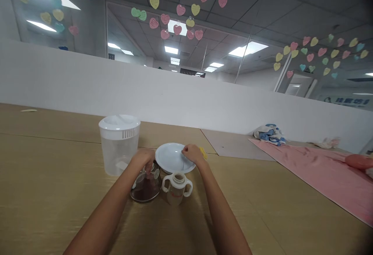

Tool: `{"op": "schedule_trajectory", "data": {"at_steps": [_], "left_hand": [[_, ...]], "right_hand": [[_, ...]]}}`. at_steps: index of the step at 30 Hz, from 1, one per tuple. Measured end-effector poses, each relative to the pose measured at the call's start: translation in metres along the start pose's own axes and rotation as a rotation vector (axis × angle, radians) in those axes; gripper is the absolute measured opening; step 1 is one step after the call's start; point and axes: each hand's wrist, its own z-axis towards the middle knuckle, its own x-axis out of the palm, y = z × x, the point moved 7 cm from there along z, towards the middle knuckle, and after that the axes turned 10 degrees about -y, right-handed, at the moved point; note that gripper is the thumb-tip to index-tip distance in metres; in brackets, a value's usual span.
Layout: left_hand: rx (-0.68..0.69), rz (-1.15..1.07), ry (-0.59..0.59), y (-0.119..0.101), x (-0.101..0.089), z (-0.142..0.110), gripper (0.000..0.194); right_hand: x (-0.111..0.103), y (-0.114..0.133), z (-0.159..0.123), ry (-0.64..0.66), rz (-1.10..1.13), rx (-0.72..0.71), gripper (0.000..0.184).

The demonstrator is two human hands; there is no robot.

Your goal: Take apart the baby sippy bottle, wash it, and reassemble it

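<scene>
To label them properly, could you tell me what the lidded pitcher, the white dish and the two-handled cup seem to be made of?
The lidded pitcher looks like frosted translucent plastic, with cloudy walls. The white dish seems glazed ceramic, given its glossy sheen, though melamine is possible. The two-handled cup looks like semi-clear plastic with a matt white collar and handles.
</scene>
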Motion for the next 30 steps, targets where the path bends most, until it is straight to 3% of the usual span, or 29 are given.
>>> {"op": "schedule_trajectory", "data": {"at_steps": [4, 10, 13, 16, 20, 22, 25, 30], "left_hand": [[0.048, -0.024, -0.024, -0.005, -0.003, -0.001, 0.018], [0.115, -0.099, -0.087, -0.001, -0.031, -0.023, 0.016], [0.246, -0.263, -0.251, -0.011, -0.057, -0.035, 0.018], [0.386, -0.485, -0.400, -0.027, -0.075, -0.040, 0.026], [0.426, -0.705, -0.501, -0.041, -0.075, -0.027, 0.028], [0.444, -0.814, -0.504, -0.045, -0.070, -0.019, 0.029], [0.462, -0.929, -0.490, -0.047, -0.064, -0.012, 0.030], [0.453, -0.918, -0.525, -0.043, -0.068, -0.014, 0.025]], "right_hand": [[-0.004, 0.001, 0.000, -0.021, 0.080, -0.001, 0.016], [-0.024, 0.010, 0.005, -0.128, 0.282, 0.012, 0.015], [-0.066, 0.022, 0.003, -0.334, 0.698, 0.039, 0.023], [-0.119, 0.041, -0.011, -0.482, 1.118, -0.029, 0.036], [-0.169, 0.066, -0.037, -0.548, 1.268, -0.181, 0.024], [-0.174, 0.073, -0.044, -0.532, 1.280, -0.227, 0.020], [-0.161, 0.077, -0.041, -0.470, 1.270, -0.236, 0.017], [-0.143, 0.079, -0.032, -0.448, 1.214, -0.231, 0.017]]}}
